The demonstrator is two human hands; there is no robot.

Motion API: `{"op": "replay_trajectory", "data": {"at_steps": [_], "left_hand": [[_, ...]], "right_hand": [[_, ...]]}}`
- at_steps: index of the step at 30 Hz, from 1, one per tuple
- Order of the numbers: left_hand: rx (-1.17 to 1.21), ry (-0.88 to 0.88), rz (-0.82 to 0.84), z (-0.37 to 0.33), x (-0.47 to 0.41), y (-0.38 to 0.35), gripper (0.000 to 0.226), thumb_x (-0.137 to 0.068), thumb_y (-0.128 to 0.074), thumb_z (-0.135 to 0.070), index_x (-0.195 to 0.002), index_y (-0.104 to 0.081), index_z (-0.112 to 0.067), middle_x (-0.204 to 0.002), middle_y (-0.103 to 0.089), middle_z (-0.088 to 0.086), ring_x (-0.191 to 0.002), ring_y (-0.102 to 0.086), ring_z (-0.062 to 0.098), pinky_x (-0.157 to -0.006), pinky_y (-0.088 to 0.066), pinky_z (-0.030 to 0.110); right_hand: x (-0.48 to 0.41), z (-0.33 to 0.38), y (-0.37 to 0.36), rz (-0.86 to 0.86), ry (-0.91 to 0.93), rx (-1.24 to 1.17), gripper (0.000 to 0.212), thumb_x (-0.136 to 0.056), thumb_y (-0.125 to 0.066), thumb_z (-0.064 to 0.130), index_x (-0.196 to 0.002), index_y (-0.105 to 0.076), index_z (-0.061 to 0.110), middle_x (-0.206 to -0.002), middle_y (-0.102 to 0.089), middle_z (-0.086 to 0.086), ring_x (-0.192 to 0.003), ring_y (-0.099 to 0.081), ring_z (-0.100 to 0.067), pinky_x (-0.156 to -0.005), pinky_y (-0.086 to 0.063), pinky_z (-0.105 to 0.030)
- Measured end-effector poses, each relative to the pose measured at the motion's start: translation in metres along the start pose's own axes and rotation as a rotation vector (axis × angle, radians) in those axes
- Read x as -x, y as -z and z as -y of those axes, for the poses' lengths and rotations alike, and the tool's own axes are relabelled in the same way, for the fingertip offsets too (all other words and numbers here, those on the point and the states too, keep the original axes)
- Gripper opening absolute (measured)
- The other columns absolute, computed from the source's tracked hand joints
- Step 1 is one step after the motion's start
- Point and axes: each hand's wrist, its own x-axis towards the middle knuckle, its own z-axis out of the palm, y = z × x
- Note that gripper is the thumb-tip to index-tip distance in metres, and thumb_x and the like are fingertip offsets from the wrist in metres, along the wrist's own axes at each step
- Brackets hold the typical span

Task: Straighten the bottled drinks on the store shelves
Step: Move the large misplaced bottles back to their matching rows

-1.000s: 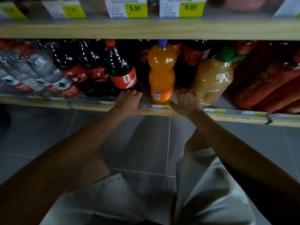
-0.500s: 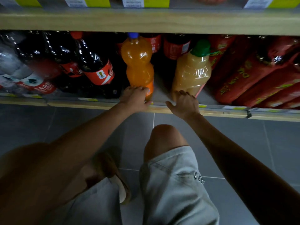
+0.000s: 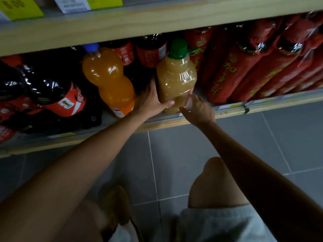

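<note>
Clear plastic juice bottle [image 3: 176, 81], squared in body, with pale yellow-brown contents and a green cap, is found upright at the centre of the frame. It stands at the front of the light wooden lower shelf [image 3: 227, 115], between a rounded orange soda bottle with a blue cap [image 3: 108, 79] and red-wrapped bottles [image 3: 244, 70] at the right. Its lower body is clasped by the left hand [image 3: 150, 102], thumb laid across the front and fingers passed round the left side. The right hand [image 3: 201, 111] is spread loosely at the right base corner; contact cannot be confirmed. The container is judged full, heavy, smooth-walled and slightly yielding. A low, two-sided hold is advised.
</note>
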Motion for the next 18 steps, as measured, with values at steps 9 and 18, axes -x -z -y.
{"op": "replay_trajectory", "data": {"at_steps": [9,18], "left_hand": [[0.316,-0.045,-0.033,0.012,-0.038,-0.028,0.123,-0.061,-0.086,-0.036,-0.149,-0.003,-0.013,-0.137,-0.043,-0.005,-0.120,-0.041,0.004,-0.089,-0.030,0.002],[0.545,-0.001,-0.036,0.028,-0.051,-0.046,0.112,-0.060,-0.086,-0.023,-0.147,-0.016,-0.013,-0.117,-0.048,-0.016,-0.100,-0.046,-0.011,-0.073,-0.033,-0.009]], "right_hand": [[-0.043,-0.003,-0.012,0.003,-0.033,-0.391,0.084,-0.078,-0.074,0.041,-0.139,-0.030,0.005,-0.128,-0.054,-0.016,-0.114,-0.056,-0.032,-0.091,-0.048,-0.042],[-0.054,-0.008,-0.032,-0.041,-0.024,-0.699,0.105,-0.056,-0.088,0.040,-0.140,-0.028,0.019,-0.125,-0.055,0.005,-0.115,-0.055,-0.015,-0.092,-0.048,-0.031]]}}
